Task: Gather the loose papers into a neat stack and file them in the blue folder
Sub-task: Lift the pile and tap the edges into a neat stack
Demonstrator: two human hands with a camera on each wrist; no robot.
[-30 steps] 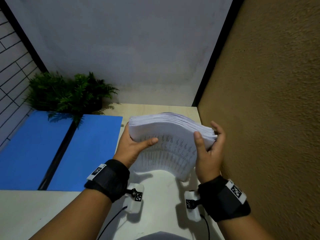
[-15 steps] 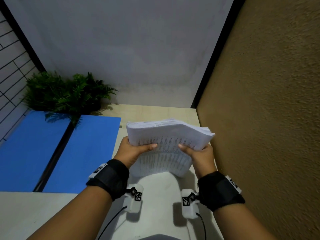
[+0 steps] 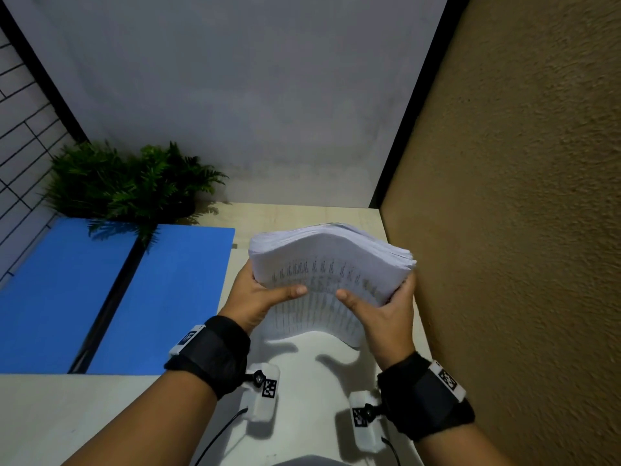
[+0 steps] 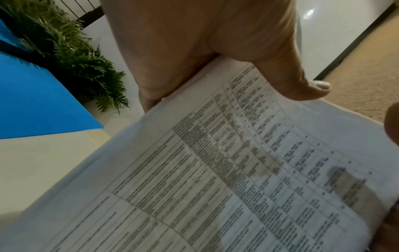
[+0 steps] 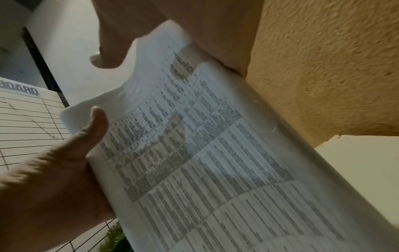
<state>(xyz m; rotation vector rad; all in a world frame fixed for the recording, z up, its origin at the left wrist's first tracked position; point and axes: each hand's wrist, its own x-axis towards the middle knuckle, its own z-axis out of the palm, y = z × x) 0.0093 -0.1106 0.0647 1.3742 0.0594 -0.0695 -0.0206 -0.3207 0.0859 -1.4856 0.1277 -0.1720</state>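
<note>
Papers (image 3: 331, 264) sit upright in your grasp, left hand (image 3: 258, 297) and right hand (image 3: 386, 309) each clamping one side above the table (image 3: 50, 415); tap the lower edge square, then carry the stack to the open blue folder (image 3: 161, 297) beside it.

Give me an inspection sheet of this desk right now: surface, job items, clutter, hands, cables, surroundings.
Surface: pale desk, bare at the far edge.
Job's things: paper stack, bowed upward, off the desk; blue folder lying open flat to its left.
Clutter: nothing seen.
Hands: left hand and right hand each grip a side of the stack, thumbs on the printed top sheet.
Cables: thin black cable from the left wrist camera.
Surroundings: fern plant behind the folder; brown textured wall at right.
</note>
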